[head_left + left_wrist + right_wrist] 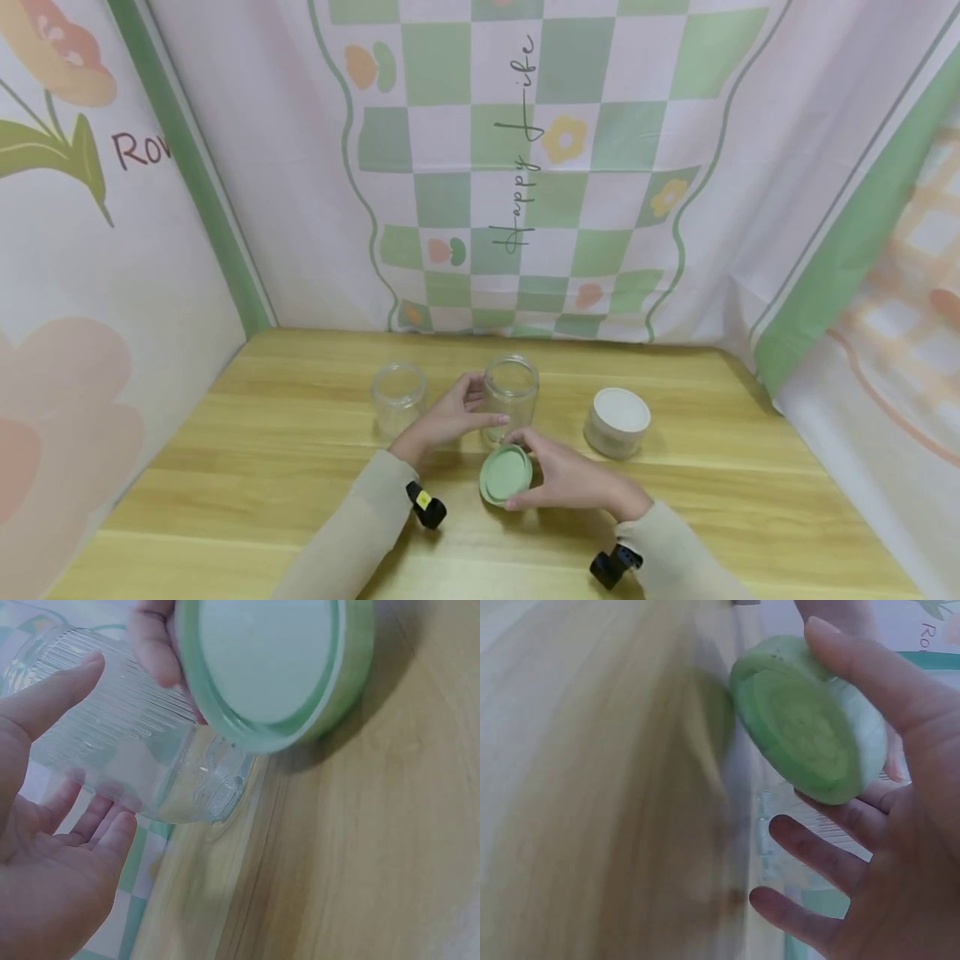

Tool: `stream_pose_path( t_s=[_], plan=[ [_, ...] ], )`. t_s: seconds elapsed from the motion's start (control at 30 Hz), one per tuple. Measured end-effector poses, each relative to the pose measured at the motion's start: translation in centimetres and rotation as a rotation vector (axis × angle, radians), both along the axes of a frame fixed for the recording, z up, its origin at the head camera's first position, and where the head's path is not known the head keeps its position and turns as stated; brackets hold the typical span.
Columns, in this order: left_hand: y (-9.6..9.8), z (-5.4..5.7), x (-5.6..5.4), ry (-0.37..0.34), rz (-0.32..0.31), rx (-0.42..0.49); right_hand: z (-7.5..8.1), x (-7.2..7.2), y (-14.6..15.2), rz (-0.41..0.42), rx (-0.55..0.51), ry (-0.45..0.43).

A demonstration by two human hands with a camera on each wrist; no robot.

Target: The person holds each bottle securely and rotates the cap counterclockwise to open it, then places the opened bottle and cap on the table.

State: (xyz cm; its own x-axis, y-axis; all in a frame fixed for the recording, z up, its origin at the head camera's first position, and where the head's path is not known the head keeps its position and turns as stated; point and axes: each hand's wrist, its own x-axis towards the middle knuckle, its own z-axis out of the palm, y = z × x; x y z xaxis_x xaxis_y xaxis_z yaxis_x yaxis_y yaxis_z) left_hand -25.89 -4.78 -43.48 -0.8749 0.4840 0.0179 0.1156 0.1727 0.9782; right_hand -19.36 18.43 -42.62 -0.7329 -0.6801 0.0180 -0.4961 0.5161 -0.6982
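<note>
A clear glass jar (pixel 512 396) with a ribbed wall stands uncapped at the middle of the wooden table. My left hand (pixel 448 414) holds its left side, thumb across the front and fingers behind the glass. In front of the jar, my right hand (pixel 570 477) pinches a round green lid (pixel 506 475) by its rim between thumb and index finger. The lid is tilted, with its recessed face toward the head camera. In the right wrist view, the lid's other face (pixel 806 724) shows raised rings, and the remaining fingers spread away from it.
A second uncapped glass jar (pixel 399 400) stands to the left, close by the left forearm. On the right is a short, wide container (pixel 618 423) with a white top. Printed cloth (pixel 502 200) hangs along the table's (pixel 300 467) back edge and both sides.
</note>
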Motion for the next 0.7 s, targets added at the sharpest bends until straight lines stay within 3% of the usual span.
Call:
stream_pose_path(
  t_s=[0.27,0.7],
  plan=[
    [-0.02,-0.28,-0.09,0.0,0.002,0.001,-0.92,-0.33,-0.07,0.024,0.057,0.043],
    [-0.04,-0.15,-0.3,0.022,0.0,-0.007,-0.59,0.07,-0.59,0.031,0.152,0.105]
  ],
)
